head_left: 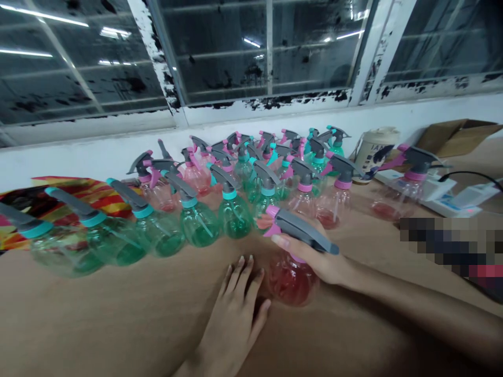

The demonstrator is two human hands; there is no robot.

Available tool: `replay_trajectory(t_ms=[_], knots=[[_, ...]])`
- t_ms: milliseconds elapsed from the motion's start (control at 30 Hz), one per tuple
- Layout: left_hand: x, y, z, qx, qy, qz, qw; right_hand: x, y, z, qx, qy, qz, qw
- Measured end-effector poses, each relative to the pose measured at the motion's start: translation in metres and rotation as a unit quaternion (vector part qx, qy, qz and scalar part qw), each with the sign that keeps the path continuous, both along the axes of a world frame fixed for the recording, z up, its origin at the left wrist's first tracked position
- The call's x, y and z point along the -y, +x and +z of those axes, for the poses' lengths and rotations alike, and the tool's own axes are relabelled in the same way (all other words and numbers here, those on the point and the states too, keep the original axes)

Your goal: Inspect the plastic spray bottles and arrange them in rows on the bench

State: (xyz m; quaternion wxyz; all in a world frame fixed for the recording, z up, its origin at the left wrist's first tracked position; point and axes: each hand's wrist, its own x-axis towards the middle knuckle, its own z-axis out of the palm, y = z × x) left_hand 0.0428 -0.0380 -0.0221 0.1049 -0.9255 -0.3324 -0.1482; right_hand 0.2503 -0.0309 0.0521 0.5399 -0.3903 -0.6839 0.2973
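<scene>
My right hand (318, 259) is wrapped round the neck of a red spray bottle (293, 283) with a grey and pink trigger head. The bottle stands on the wooden table, its nozzle pointing left. My left hand (238, 301) lies flat on the table just left of that bottle, fingers spread, holding nothing. Beyond my hands runs a row of green spray bottles with grey and teal heads, the nearest a green spray bottle (234, 217). To the right of these stand clear pinkish ones, among them a pink-collared spray bottle (332, 207).
Many more spray bottles crowd toward the wall. A colourful printed packet (84, 193) lies at the left. At the right are a cream canister (379, 149), a white power strip (451, 199) with a black cable, and an open cardboard box (456, 139). Windows rise behind.
</scene>
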Motion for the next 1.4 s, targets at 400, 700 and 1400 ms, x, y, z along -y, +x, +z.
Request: replay_trajectory(t_ms=[400,700,1400], knots=[[0.002,0.001,-0.001,-0.009,0.004,0.013,1.000,0.001,0.001,0.001,0.005,-0.020,-0.008,1.000],[0.001,-0.001,-0.001,-0.011,0.002,0.012,1.000,-0.001,0.003,0.010,-0.045,-0.074,0.091,0.992],[0.004,0.000,0.004,0.007,-0.012,0.014,1.000,0.002,0.007,0.006,0.028,-0.032,-0.005,0.999]])
